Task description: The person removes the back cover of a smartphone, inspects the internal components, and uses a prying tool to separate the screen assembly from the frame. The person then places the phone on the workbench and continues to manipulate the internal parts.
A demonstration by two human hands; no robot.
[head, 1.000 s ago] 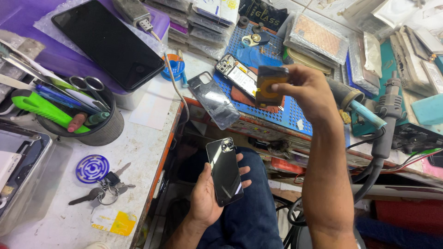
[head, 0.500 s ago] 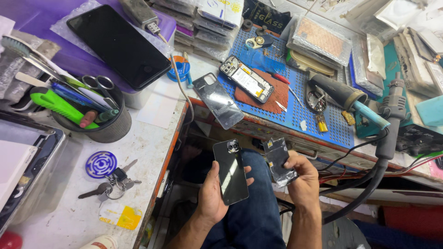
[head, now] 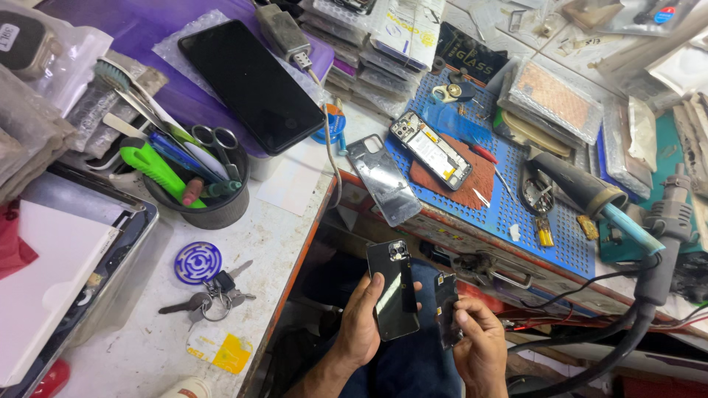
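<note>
The left hand (head: 361, 324) cradles a black phone (head: 394, 298) from beneath, back side up with its camera cluster at the far end, the thumb laid along the near edge and the fingers curled under, pinching the body between them. The right hand (head: 479, 346) pinches a thin dark panel (head: 445, 309) by its lower part, thumb on top, holding it nearly upright just beside the phone; the two pieces are close together but whether their edges touch cannot be told. Both sit low over the lap, in the gap in front of the bench (head: 287, 236). On the blue mat (head: 516, 214) beyond lies an opened phone (head: 431, 149) showing its insides, on a reddish pad (head: 457, 177), and a grey back cover (head: 383, 179) overhangs the edge between bench and mat. A large dark tablet (head: 251, 85) lies on bubble wrap, a black cup (head: 199, 195) holds scissors and pens, and keys (head: 210, 291) with a blue round fob lie nearer. The work looks like comparing or fitting the panel to the phone. To do it well, I would judge that the panel should be held by its edges only, turned so its long sides run parallel with the phone, and brought flat rather than at an angle; the left hand should keep the phone level and steady, since both pieces hang over open space with nothing beneath to catch them.
</note>
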